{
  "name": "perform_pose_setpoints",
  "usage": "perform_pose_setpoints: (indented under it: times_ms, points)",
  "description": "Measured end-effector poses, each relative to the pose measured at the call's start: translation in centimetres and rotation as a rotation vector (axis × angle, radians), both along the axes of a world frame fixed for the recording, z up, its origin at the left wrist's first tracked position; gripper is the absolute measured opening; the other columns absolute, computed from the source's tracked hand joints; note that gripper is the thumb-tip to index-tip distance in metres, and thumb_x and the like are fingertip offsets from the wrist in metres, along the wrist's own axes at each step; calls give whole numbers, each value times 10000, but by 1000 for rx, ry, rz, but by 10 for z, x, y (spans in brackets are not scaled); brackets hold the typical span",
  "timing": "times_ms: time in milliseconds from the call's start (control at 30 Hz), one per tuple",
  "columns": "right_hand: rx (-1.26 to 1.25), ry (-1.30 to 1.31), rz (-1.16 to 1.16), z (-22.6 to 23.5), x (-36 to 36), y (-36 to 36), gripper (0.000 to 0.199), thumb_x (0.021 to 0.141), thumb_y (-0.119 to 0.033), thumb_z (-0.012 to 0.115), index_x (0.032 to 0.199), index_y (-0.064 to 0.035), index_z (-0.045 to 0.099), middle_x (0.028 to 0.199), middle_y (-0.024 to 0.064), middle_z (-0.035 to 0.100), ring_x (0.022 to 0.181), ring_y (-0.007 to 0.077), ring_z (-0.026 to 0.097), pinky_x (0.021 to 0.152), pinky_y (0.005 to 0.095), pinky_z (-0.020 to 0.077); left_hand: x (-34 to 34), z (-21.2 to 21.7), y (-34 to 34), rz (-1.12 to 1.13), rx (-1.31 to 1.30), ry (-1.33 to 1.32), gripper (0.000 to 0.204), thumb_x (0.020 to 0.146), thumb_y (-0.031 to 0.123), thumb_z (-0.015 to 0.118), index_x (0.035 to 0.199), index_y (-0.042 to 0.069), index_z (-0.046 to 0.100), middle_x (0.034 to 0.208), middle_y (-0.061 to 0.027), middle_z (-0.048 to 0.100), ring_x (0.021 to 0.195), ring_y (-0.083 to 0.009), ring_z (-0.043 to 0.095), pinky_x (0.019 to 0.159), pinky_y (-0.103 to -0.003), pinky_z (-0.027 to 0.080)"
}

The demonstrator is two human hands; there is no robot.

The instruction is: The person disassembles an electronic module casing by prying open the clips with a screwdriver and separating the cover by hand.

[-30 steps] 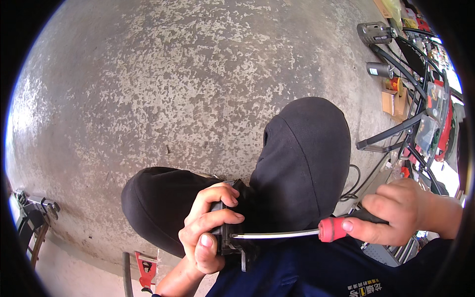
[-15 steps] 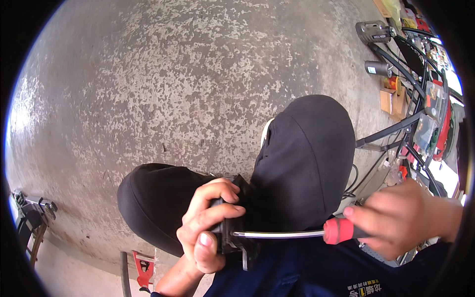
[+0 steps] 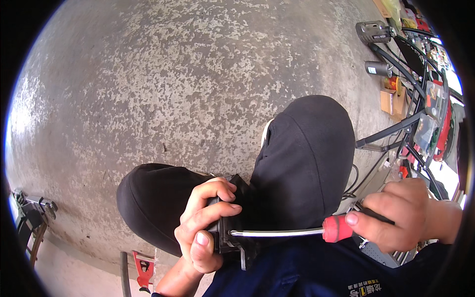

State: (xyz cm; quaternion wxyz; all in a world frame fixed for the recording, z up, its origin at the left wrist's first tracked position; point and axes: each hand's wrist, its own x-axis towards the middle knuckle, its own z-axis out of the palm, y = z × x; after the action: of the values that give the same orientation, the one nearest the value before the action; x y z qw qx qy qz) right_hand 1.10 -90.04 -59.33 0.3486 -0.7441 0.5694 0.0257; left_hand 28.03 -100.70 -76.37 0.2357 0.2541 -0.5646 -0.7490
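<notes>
My left hand [image 3: 205,222] is closed round a black plastic part [image 3: 226,236], holding it upright above my lap between the knees. A screwdriver [image 3: 279,233] with a red and black handle and a long metal shaft lies level across my lap. Its tip meets the right side of the black part; whether a screw sits there is too small to see. My right hand [image 3: 393,215] grips the screwdriver's handle, with the thumb on the red section and the fingers curled over the black end.
A black-framed stand [image 3: 396,129] with tools and clear boxes stands at the right, a cardboard box [image 3: 392,102] and a cable [image 3: 352,185] near it. A red tool [image 3: 143,270] leans at the lower left, and dark metal equipment [image 3: 32,218] sits at the left edge. Worn concrete floor [image 3: 173,89] lies ahead.
My right hand has turned on the handle, its fingers now curled differently, and more of the black end shows. The black part and screwdriver tip have shifted slightly left.
</notes>
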Motion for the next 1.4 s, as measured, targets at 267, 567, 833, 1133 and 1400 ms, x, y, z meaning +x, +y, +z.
perform_pose_setpoints:
  times_ms: [267, 567, 833, 1133, 1400]
  points:
    - [927, -1016, -1370, -8, -15, 10, 527, 844, -296, 735, 1202, 73, 619, 945, 162, 707, 715, 155, 681, 618, 276, 534, 0, 2, 3, -38, -29, 49, 578, 987, 416, 353, 968, -75, 658, 1005, -227, 569, 964, -373, 573, 881, -515, 474]
    - [-25, -227, -133, -20, 1, 21, 406, 771, -97, 704, 1174, -140, 693, 893, 61, 616, 542, 116, 566, 437, 202, 434, 2, 0, 1, -7, -25, 33, 584, 989, 417, 341, 978, -79, 649, 999, -231, 569, 963, -370, 576, 878, -511, 475]
    - [1032, -778, -1054, -13, -17, 16, 386, 861, -156, 644, 1224, -23, 642, 934, 196, 682, 625, 203, 630, 533, 234, 479, 3, 4, 5, -3, -40, 27, 601, 989, 429, 344, 968, -83, 657, 1004, -229, 574, 982, -375, 580, 901, -517, 471]
    - [193, -500, -609, -20, -6, 21, 304, 763, -182, 763, 1044, -76, 715, 843, 100, 676, 664, 235, 668, 558, 285, 506, 3, 4, 8, 10, -59, 30, 587, 985, 419, 345, 970, -77, 658, 1011, -229, 570, 960, -373, 582, 882, -513, 477]
    - [411, -264, -193, -8, -6, -5, 405, 690, -128, 737, 1087, -67, 688, 790, 40, 645, 552, 131, 575, 465, 262, 403, 3, 4, 8, 7, -72, 36, 547, 979, 377, 350, 983, -78, 654, 1004, -232, 566, 958, -367, 582, 870, -494, 482]
